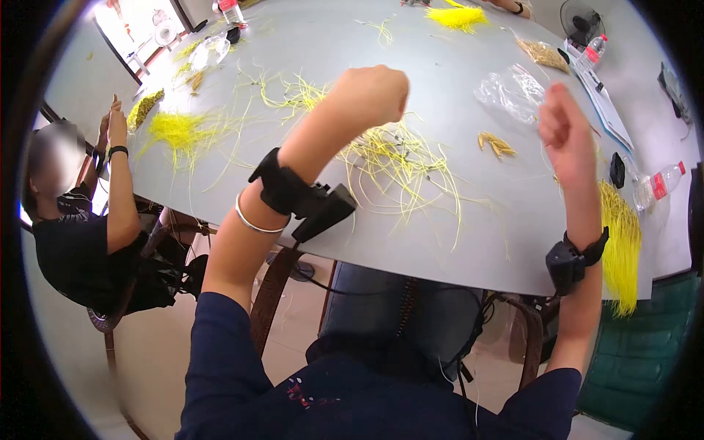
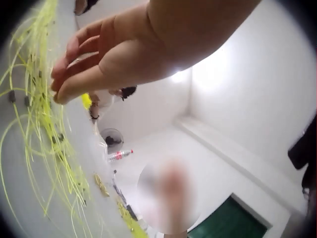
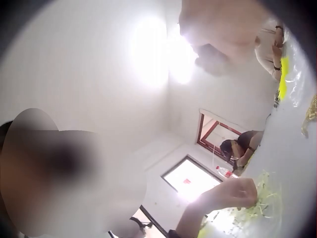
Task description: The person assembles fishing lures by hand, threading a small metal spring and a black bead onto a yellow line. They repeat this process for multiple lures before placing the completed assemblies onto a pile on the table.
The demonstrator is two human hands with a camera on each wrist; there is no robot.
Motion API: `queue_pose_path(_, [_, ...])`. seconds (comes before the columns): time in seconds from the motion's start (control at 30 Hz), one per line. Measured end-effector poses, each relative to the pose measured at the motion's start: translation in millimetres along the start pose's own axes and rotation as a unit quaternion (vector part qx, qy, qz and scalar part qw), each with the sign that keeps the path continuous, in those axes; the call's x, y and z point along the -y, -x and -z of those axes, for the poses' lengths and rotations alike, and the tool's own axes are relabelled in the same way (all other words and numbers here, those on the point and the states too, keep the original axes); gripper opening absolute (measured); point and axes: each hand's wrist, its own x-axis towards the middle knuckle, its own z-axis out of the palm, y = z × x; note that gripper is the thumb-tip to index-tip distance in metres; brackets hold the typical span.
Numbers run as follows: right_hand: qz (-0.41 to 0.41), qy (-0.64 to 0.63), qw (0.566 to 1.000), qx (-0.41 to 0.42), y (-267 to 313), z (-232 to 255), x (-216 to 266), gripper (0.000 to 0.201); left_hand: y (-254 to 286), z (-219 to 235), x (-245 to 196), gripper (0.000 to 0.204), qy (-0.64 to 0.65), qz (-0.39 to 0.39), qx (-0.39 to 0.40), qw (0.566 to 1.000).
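Above a loose tangle of yellow strands [image 1: 400, 172] hangs my left hand [image 1: 370, 95], its back toward the head camera. In the left wrist view its fingers [image 2: 94, 59] bend toward the thumb near the yellow strands [image 2: 37, 99]; whether a strand is pinched there cannot be told. My right hand [image 1: 568, 136] is raised at the table's right side, fingers bent inward and blurred. Beside it runs a faint thin line, and whether it holds this is unclear. The right wrist view shows this hand [image 3: 223, 34] only as a blurred shape.
Small yellow-brown pieces [image 1: 497, 144] and a clear plastic bag [image 1: 511, 94] lie between the hands. A yellow bundle [image 1: 621, 249] hangs over the right edge near a bottle [image 1: 660, 185]. Another person [image 1: 81, 220] sits at left by a yellow pile [image 1: 176, 133]. A clipboard [image 1: 603, 106] lies at right.
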Motion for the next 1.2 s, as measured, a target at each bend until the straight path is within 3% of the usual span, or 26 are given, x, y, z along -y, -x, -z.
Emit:
queue_pose_path(0.07, [-0.042, 0.059, 0.997, -0.034, 9.7, -17.0, -3.1, 0.010, -8.9, 1.3, -27.1, 0.009, 0.021, -0.056, -0.051, 0.997])
queue_pose_path(0.13, [-0.092, 0.117, 0.988, 0.048, 12.9, -13.6, -14.7, 0.012, -18.7, -3.7, -53.0, 0.007, 0.113, -0.160, -0.039, 0.980])
queue_pose_path(0.27, [-0.100, 0.126, 0.986, 0.049, 17.7, -10.5, -19.8, 0.012, -46.3, -32.4, -74.1, 0.007, 0.101, -0.224, -0.055, 0.968])
queue_pose_path(0.47, [-0.111, 0.126, 0.984, 0.054, 18.9, -7.7, -23.2, 0.012, -54.6, -41.3, -76.5, 0.007, 0.084, -0.196, -0.031, 0.977])
queue_pose_path(0.53, [-0.110, 0.132, 0.984, 0.057, 20.4, -8.6, -23.8, 0.012, -44.1, -41.4, -70.1, 0.007, 0.106, -0.232, -0.147, 0.956])
queue_pose_path(0.57, [-0.111, 0.142, 0.982, 0.065, 21.9, -8.5, -25.0, 0.012, -38.4, -41.3, -66.9, 0.007, 0.106, -0.231, -0.147, 0.956])
queue_pose_path(0.6, [-0.110, 0.152, 0.980, 0.072, 23.0, -9.3, -25.5, 0.012, -31.7, -38.4, -63.1, 0.007, 0.201, -0.209, -0.130, 0.948])
queue_pose_path(0.67, [-0.117, 0.177, 0.974, 0.080, 23.4, -12.6, -30.8, 0.013, -18.7, -30.9, -53.7, 0.008, 0.342, -0.202, -0.122, 0.909])
queue_pose_path(0.77, [-0.138, 0.231, 0.956, 0.115, 27.8, -22.9, -37.3, 0.011, 6.8, -32.4, -47.9, 0.017, 0.547, -0.075, -0.035, 0.833])
queue_pose_path(0.8, [-0.146, 0.245, 0.950, 0.128, 28.9, -25.9, -39.7, 0.011, 10.5, -32.9, -45.8, 0.017, 0.548, -0.075, -0.033, 0.832])
queue_pose_path(0.87, [-0.148, 0.249, 0.948, 0.129, 31.9, -30.6, -44.6, 0.012, 16.4, -36.6, -43.5, 0.020, 0.637, -0.047, -0.045, 0.768])
queue_pose_path(0.9, [-0.148, 0.254, 0.947, 0.132, 33.7, -33.0, -47.1, 0.012, 14.1, -37.0, -40.5, 0.023, 0.650, -0.081, -0.057, 0.753])
queue_pose_path(1.03, [-0.141, 0.271, 0.946, 0.104, 37.3, -38.2, -49.1, 0.014, 13.1, -36.5, -42.7, 0.023, 0.630, -0.083, -0.056, 0.770])
queue_pose_path(1.2, [-0.097, 0.282, 0.950, 0.095, 39.6, -37.2, -47.7, 0.014, 15.9, -37.3, -46.2, 0.029, 0.662, -0.055, -0.029, 0.747])
